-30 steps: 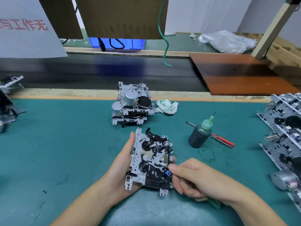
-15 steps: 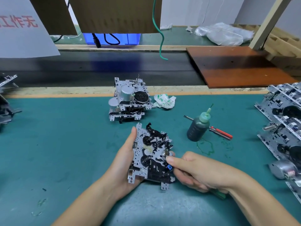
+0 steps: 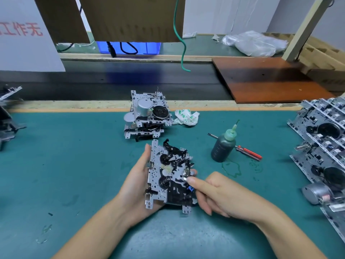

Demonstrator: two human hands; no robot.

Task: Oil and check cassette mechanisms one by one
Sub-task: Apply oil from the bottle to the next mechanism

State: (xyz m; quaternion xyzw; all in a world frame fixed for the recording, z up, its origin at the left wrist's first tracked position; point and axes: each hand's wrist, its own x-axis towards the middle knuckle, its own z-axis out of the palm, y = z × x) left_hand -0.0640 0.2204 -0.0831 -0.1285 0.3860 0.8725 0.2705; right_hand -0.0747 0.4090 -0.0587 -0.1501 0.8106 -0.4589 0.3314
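My left hand (image 3: pixel 135 184) holds a cassette mechanism (image 3: pixel 168 176) from below and the left, its reel side facing up, low over the green mat (image 3: pixel 74 165). My right hand (image 3: pixel 220 195) lies at its right edge with fingers curled, one fingertip pressing a small metal tab there. The thin green-handled tool seen under this hand earlier is hidden now. A dark oil bottle (image 3: pixel 223 146) with a green nozzle stands upright to the right, apart from both hands.
A stack of mechanisms (image 3: pixel 147 116) sits behind the held one, with a crumpled wipe (image 3: pixel 186 117) beside it. A red-handled screwdriver (image 3: pixel 248 152) lies behind the bottle, near green oil smears (image 3: pixel 231 169). Rows of mechanisms (image 3: pixel 321 146) fill the right edge, and several more (image 3: pixel 7 124) sit far left.
My right fingertip has slid slightly up the mechanism's right edge. The green handle under my right hand is no longer visible. My left hand keeps the same hold.
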